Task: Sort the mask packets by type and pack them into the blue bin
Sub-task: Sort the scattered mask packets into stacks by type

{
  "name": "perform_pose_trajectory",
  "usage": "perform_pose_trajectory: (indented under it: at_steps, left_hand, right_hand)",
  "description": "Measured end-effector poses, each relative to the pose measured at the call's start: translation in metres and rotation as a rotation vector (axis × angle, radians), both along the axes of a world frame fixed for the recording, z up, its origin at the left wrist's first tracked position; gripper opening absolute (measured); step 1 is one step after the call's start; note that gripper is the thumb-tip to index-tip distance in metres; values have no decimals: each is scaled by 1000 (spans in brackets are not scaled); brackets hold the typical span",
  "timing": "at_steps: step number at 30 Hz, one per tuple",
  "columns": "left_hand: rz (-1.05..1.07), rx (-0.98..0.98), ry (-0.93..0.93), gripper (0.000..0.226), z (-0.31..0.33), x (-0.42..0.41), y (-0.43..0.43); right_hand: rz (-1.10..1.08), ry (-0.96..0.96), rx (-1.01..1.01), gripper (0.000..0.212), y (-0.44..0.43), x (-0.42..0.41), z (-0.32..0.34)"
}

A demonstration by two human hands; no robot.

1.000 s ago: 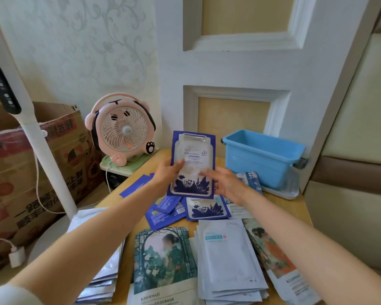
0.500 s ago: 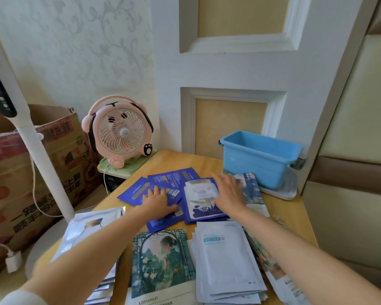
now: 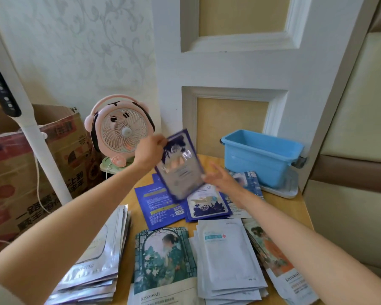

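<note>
Left hand point(image 3: 149, 151) pinching top corner of blue packet point(image 3: 180, 166), lifted above worktop point(image 3: 284, 208), long axis tilted, top toward 11 o'clock. Right hand point(image 3: 223, 180) released, fingers spread, touching packet's lower right edge. Bin point(image 3: 262, 157) at 3 o'clock from packet, near, nothing visible inside. Right hand nearer bin. More blue packets point(image 3: 158, 205) flat below, other sorted stacks point(image 3: 227, 256) at 6 o'clock.

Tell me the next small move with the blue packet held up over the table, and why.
Probably lower the dark blue floral mask packet, pinched at its top by the left hand, onto the matching blue packets on the wooden table. The right hand is at its lower edge, ready to square it, and the light blue plastic bin looks empty.
</note>
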State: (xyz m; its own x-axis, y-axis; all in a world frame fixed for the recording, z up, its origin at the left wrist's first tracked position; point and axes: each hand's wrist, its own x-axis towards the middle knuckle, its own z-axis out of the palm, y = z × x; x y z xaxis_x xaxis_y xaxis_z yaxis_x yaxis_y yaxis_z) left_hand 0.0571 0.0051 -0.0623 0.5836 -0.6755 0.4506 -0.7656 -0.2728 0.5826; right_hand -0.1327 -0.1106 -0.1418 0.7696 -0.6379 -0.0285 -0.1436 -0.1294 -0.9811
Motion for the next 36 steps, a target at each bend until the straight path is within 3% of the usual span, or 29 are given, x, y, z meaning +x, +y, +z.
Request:
perform_pose_trajectory:
  at_steps: [3, 5, 7, 17, 20, 23, 25, 28, 30, 34, 36]
  left_hand:
    - [-114, -250, 508, 27, 0, -2, -2]
    - [-126, -260, 629, 32, -15, -6, -3]
    - [-122, -250, 666, 35, -30, -7, -3]
    - [-106, -240, 655, 34, -31, -14, -10]
    - [8, -284, 647, 38, -34, -11, -12]
    - [65, -489, 846, 22, -35, -26, -12]
    - [-140, -474, 930, 10, -40, -54, -9]
    - [-530, -149, 719, 16, -55, -76, -6]
    - [-609, 209, 474, 27, -61, -59, -4]
    - [-332, 923, -21, 71, -95, -11, 10]
    - [-264, 1103, -176, 96, -113, -4, 14]
  right_hand:
    - [33, -215, 389, 37, 2, 3, 13]
    - [-18, -320, 537, 19, 1, 3, 18]
    - [-111, -360, 521, 8, -2, 0, 20]
    - [-196, -349, 498, 13, -8, -8, 16]
    - [-172, -431, 575, 12, -7, -8, 16]
    - [-23, -602, 697, 38, -6, -7, 19]
    - [49, -628, 709, 48, -1, 1, 22]
    - [-154, -516, 665, 38, -4, 17, 17]
    - [-345, -360, 517, 39, -17, 18, 12]
    - [-291, -28, 255, 47, -38, 4, -3]
    - [-225, 134, 112, 50, -36, 4, -13]
